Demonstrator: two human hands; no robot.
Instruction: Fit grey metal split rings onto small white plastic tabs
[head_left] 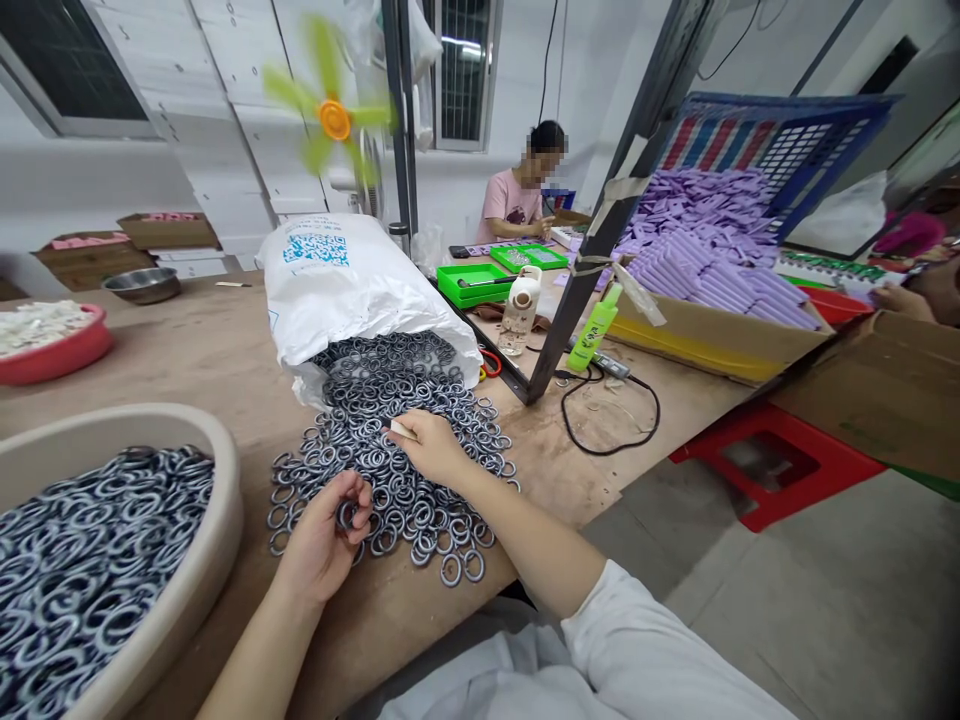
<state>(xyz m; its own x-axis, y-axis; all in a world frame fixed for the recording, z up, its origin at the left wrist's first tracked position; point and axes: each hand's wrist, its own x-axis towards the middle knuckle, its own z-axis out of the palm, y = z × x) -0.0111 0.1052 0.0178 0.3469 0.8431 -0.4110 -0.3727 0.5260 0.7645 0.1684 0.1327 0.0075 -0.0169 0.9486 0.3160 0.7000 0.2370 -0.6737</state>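
Note:
My left hand [330, 535] is curled at the near left edge of a pile of dark grey rings [420, 500], its fingers closed around one or more of the rings. Above the middle of the pile, my right hand [433, 450] grips a small tool with a cream handle [403, 430]. The tool's dark tip points left, and its exact kind is not clear. More rings spill from the mouth of a white sack [337, 290] lying on its side behind the pile. To the left, a beige tub [225, 470] holds many similar rings.
A red basin [90, 345] of white pieces and a metal bowl [142, 285] are at the left. A metal post [577, 280], a bottle [519, 315], a green bottle [594, 330] and a cable stand right of the sack. A co-worker [510, 200] sits beyond, near green trays [472, 285].

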